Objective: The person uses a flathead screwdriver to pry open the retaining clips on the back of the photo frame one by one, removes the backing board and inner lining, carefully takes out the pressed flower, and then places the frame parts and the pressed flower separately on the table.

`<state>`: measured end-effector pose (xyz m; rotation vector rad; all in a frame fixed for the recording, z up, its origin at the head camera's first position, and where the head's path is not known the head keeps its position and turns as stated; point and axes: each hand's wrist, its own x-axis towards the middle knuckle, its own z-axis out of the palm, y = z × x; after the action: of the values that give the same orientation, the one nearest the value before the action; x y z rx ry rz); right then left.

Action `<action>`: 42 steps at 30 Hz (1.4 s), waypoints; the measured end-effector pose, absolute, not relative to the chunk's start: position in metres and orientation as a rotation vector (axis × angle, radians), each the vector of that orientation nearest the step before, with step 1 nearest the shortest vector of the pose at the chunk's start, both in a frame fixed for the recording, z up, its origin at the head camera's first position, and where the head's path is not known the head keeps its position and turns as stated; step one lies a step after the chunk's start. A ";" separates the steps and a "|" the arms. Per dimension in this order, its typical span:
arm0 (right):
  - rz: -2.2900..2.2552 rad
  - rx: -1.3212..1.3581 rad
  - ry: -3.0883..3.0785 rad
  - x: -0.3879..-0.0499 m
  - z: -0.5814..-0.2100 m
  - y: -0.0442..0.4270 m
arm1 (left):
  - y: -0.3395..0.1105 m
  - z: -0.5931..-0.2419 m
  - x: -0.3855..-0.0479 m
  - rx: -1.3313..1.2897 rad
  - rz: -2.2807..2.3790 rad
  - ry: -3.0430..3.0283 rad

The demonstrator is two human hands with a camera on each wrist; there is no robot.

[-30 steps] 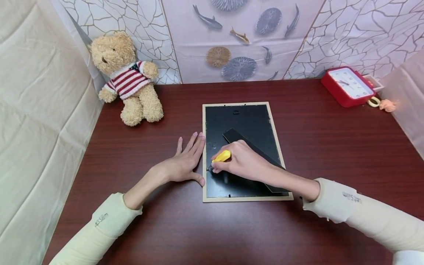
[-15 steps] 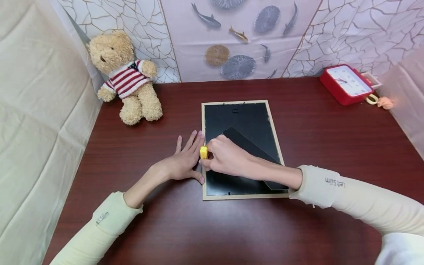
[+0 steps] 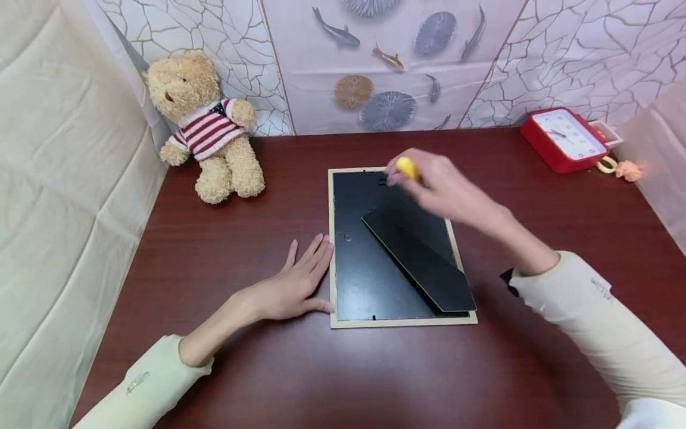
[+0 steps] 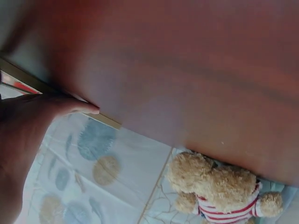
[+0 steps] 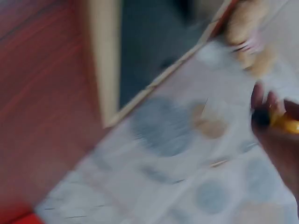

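A picture frame (image 3: 356, 292) lies face down on the table, its black back edged by a pale wooden rim. The black easel leg (image 3: 420, 262) slants across it toward the lower right corner. My left hand (image 3: 292, 289) rests flat beside the frame, fingers spread and fingertips touching its left rim. Above the frame's upper right part, my right hand (image 3: 434, 182) holds a screwdriver (image 3: 407, 168) with a yellow handle; the hand is blurred by motion. In the right wrist view, the screwdriver (image 5: 285, 123) shows yellow and black between the fingers, its tip unclear.
A teddy bear (image 3: 206, 128) in a striped sweater leans at the back left. At the back right stands a red clock (image 3: 563, 140), with a pale ring (image 3: 606, 165) and an orange fluffy item (image 3: 628, 171) beside it. Patterned cloth (image 3: 386, 71) hangs behind the dark red table (image 3: 257, 381).
My right hand has lifted the screwdriver from the frame's left edge and moved up and right toward its top. My left hand has slid slightly down along the left rim.
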<state>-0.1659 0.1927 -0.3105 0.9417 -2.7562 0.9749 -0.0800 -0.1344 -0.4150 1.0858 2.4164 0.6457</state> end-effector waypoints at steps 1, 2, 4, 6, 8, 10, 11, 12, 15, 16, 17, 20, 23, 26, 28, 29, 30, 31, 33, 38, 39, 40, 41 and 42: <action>0.914 0.874 -2.802 -0.176 -0.314 0.204 | -0.134 -0.415 -0.074 1.088 0.646 2.418; 0.850 0.799 -2.851 -0.187 -0.319 0.215 | -0.134 -0.414 -0.069 1.082 0.633 2.423; 0.714 0.676 -2.959 -0.207 -0.329 0.235 | -0.129 -0.404 -0.058 1.037 0.590 2.427; 0.631 0.603 -3.063 -0.224 -0.341 0.251 | -0.123 -0.400 -0.050 0.990 0.549 2.440; 0.624 0.572 -3.134 -0.237 -0.353 0.261 | -0.120 -0.401 -0.045 0.962 0.526 2.468; 0.649 0.558 -3.180 -0.244 -0.361 0.265 | -0.117 -0.403 -0.041 0.949 0.525 2.492; 0.665 0.551 -3.192 -0.245 -0.364 0.266 | -0.117 -0.404 -0.040 0.946 0.528 2.502; 0.678 0.547 -3.198 -0.246 -0.367 0.267 | -0.117 -0.405 -0.040 0.950 0.537 2.513; 0.685 0.519 -3.204 -0.247 -0.368 0.269 | -0.116 -0.406 -0.040 0.965 0.529 2.539; 0.679 0.518 -3.202 -0.247 -0.368 0.269 | -0.117 -0.405 -0.040 0.972 0.525 2.545; 0.674 0.518 -3.200 -0.247 -0.369 0.271 | -0.117 -0.405 -0.041 0.974 0.519 2.549; 0.657 0.522 -3.191 -0.244 -0.367 0.276 | -0.119 -0.403 -0.044 0.971 0.499 2.550; 0.625 0.545 -3.168 -0.239 -0.367 0.284 | -0.123 -0.402 -0.048 0.951 0.513 2.534; 0.582 0.566 -3.121 -0.241 -0.380 0.301 | -0.128 -0.401 -0.051 0.923 0.544 2.527; 0.555 0.580 -3.095 -0.246 -0.395 0.317 | -0.131 -0.401 -0.054 0.902 0.571 2.536; 0.516 0.589 -3.084 -0.250 -0.405 0.327 | -0.133 -0.400 -0.056 0.893 0.589 2.547; 0.513 0.602 -3.083 -0.253 -0.413 0.337 | -0.135 -0.400 -0.058 0.881 0.603 2.561; 0.471 0.610 -3.072 -0.257 -0.426 0.347 | -0.137 -0.400 -0.060 0.867 0.620 2.582; 0.470 0.644 -3.073 -0.256 -0.435 0.361 | -0.140 -0.400 -0.063 0.835 0.642 2.649; 0.398 0.653 -3.037 -0.254 -0.464 0.394 | -0.148 -0.402 -0.074 0.759 0.684 2.892; 0.390 0.662 -3.033 -0.252 -0.466 0.398 | -0.149 -0.403 -0.076 0.751 0.684 2.937; 0.344 0.661 -3.015 -0.253 -0.474 0.404 | -0.151 -0.403 -0.078 0.745 0.684 2.975; 0.383 0.687 -3.015 -0.246 -0.467 0.401 | -0.152 -0.403 -0.081 0.740 0.679 3.007; 0.383 0.698 -3.017 -0.243 -0.468 0.403 | -0.153 -0.404 -0.083 0.733 0.673 3.030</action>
<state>-0.2430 0.4026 -0.4675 0.6978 -3.0170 0.3833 -0.0827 -0.1529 -0.4042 0.7332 3.0301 0.6729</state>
